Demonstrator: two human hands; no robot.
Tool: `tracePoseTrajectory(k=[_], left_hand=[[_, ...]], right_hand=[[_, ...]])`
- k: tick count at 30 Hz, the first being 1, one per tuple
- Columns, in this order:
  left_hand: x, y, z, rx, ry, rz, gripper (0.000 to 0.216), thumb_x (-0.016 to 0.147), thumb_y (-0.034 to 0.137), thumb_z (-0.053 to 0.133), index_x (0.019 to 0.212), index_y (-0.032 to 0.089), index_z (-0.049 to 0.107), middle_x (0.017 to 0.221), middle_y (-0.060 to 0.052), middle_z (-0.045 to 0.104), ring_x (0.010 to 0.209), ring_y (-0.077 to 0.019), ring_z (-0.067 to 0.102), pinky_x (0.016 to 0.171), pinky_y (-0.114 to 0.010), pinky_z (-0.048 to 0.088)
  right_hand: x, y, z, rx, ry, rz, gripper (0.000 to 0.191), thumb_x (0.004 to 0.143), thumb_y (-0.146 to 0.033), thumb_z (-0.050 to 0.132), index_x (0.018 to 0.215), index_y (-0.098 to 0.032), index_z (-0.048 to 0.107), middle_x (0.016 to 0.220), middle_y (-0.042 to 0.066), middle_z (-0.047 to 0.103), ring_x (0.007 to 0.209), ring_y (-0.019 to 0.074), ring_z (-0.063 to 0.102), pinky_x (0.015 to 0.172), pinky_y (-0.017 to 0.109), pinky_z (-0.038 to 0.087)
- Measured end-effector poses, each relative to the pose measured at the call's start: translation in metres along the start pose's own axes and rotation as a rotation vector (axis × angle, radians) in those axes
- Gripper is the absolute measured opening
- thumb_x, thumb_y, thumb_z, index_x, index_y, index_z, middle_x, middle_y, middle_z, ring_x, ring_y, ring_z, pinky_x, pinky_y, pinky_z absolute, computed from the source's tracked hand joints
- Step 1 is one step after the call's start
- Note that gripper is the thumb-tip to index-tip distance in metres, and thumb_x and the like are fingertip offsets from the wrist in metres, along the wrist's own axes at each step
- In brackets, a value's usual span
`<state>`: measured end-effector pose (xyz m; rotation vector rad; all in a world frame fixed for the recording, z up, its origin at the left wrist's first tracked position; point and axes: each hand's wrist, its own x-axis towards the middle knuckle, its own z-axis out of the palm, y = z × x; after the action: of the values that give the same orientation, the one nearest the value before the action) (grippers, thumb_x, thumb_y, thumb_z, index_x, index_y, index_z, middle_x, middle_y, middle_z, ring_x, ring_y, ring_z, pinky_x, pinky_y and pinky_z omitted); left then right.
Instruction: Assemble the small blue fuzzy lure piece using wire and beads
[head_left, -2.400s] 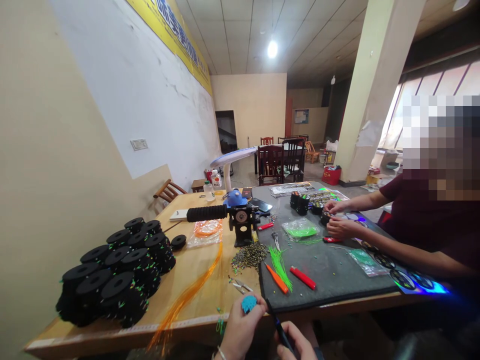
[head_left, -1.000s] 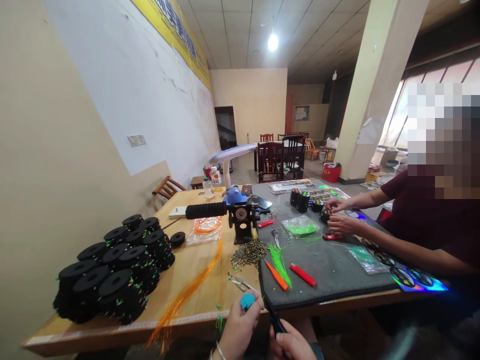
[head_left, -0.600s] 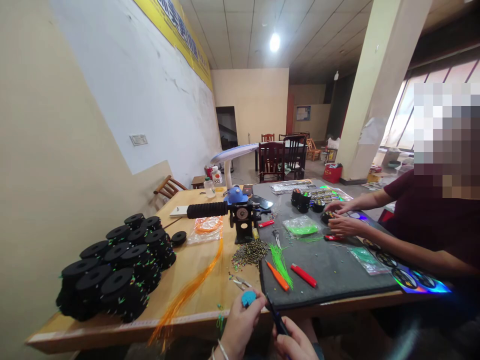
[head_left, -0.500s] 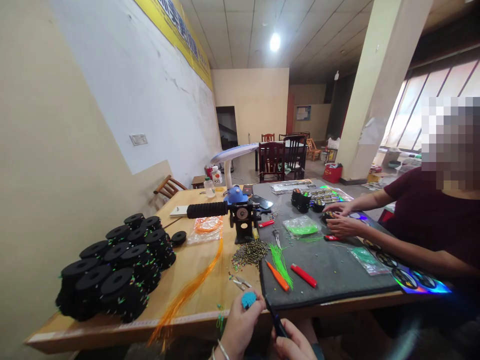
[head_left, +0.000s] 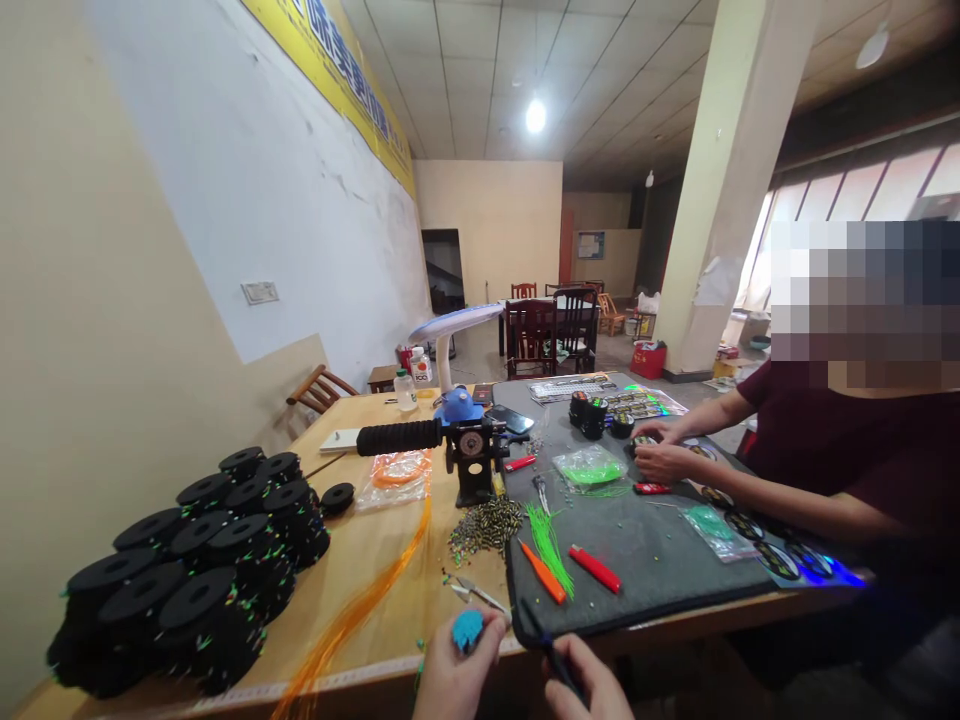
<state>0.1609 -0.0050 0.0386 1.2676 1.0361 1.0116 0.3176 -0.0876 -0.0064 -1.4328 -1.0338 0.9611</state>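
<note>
My left hand [head_left: 461, 670] is closed around a bright blue, bumpy-ended bundle [head_left: 467, 630] at the table's front edge. What the bundle is made of is too small to tell. Just to the right, my right hand [head_left: 589, 685] grips a dark, slim tool [head_left: 551, 645] whose narrow tip points up and away over the mat corner. Its exact kind is unclear. A gap separates this tool from the blue bundle. Beyond my left hand lie metal tweezers or small scissors [head_left: 480, 597] and a heap of small brass-coloured pieces [head_left: 487, 525].
Black foam spools [head_left: 202, 540] are stacked at left beside orange strands [head_left: 360, 625]. A clamped black winder [head_left: 472, 450] stands mid-table. On the grey mat [head_left: 622, 540] lie green strands [head_left: 549, 545], an orange cutter [head_left: 541, 570] and a red cutter [head_left: 595, 567]. A co-worker's hands [head_left: 660, 455] handle a spool at right.
The camera view has shifted, so the table appears lower and further left. My left hand with the blue bundle has moved left, widening the gap to the dark tool.
</note>
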Motion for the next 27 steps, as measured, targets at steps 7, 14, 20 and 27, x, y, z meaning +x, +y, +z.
tracePoseTrajectory(k=[7,14,20,27], left_hand=[[-0.005,0.008,-0.011,0.065,0.052,0.085,0.050,0.057,0.065,0.073,0.060,0.016,0.070,0.048,0.001,0.055,0.046,-0.0117,0.045,0.047,-0.021,0.038],[-0.007,0.013,-0.026,0.076,0.046,0.044,0.047,0.061,0.061,0.073,0.065,0.015,0.071,0.052,-0.001,0.059,0.048,-0.0125,0.048,0.045,-0.021,0.038],[-0.007,0.024,-0.036,0.105,0.066,0.054,0.044,0.060,0.058,0.075,0.064,0.014,0.072,0.052,-0.002,0.062,0.052,-0.0146,0.053,0.052,-0.022,0.044],[-0.009,0.025,-0.047,0.093,0.105,0.064,0.045,0.061,0.058,0.075,0.070,0.014,0.074,0.054,-0.002,0.063,0.052,-0.0148,0.054,0.053,-0.023,0.045]], right_hand=[[0.043,-0.028,-0.101,-0.923,0.537,-0.261,0.032,0.079,-0.034,0.051,0.099,-0.012,0.063,0.093,0.014,0.066,0.090,0.0303,0.058,0.082,0.039,0.043],[0.068,-0.018,-0.118,-1.250,0.542,-0.330,0.030,0.083,-0.031,0.054,0.102,-0.011,0.067,0.109,0.018,0.065,0.103,0.0340,0.055,0.085,0.044,0.043],[0.051,-0.047,-0.019,-0.934,0.121,-0.609,0.016,0.086,-0.018,0.054,0.097,-0.020,0.065,0.104,0.009,0.067,0.099,0.0235,0.058,0.088,0.034,0.045],[0.070,-0.055,0.065,-1.175,-0.142,-0.446,0.018,0.080,-0.008,0.056,0.092,-0.018,0.065,0.100,0.007,0.066,0.094,0.0219,0.060,0.076,0.027,0.044]])
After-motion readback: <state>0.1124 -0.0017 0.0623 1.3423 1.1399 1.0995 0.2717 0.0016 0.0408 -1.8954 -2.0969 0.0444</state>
